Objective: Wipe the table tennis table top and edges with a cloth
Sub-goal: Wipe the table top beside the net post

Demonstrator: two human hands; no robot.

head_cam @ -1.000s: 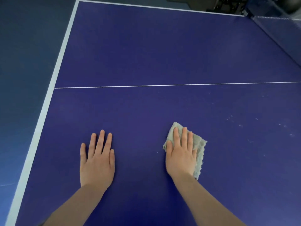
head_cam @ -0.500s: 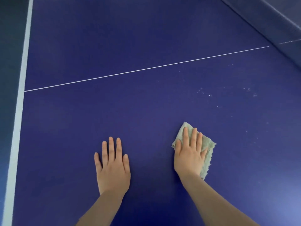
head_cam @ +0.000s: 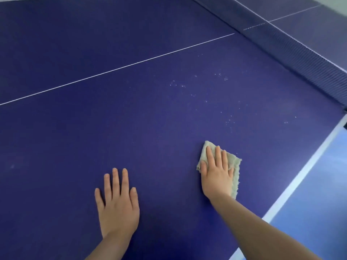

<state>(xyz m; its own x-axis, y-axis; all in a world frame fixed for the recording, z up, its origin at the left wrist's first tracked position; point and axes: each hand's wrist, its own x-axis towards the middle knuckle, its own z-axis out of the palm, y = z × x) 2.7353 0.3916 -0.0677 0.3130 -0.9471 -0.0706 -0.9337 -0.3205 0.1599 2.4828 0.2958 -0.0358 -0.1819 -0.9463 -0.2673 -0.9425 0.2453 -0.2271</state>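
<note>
In the head view, the right hand point(head_cam: 216, 175) lies flat with straight fingers on a folded pale cloth point(head_cam: 233, 166), pressing it onto the blue desk point(head_cam: 131, 128) not far from the desk's right edge, where a white border line point(head_cam: 300, 177) runs. The left hand point(head_cam: 117, 201) rests palm-down on the bare surface, fingers spread and holding nothing, well apart from the cloth and nearer the person. A scatter of white specks point(head_cam: 206, 98) lies beyond the cloth, between it and the net point(head_cam: 300, 59) at the far right, and below the thin white centre line point(head_cam: 131, 65). The step in hand appears to be wiping this dusty patch. It would go best if the palm keeps even pressure over the whole cloth, pushes in overlapping strokes through the specks, and carries them off the right edge rather than spreading them. The left hand serves as a brace for the reach, so it should stay off the area being wiped.
</note>
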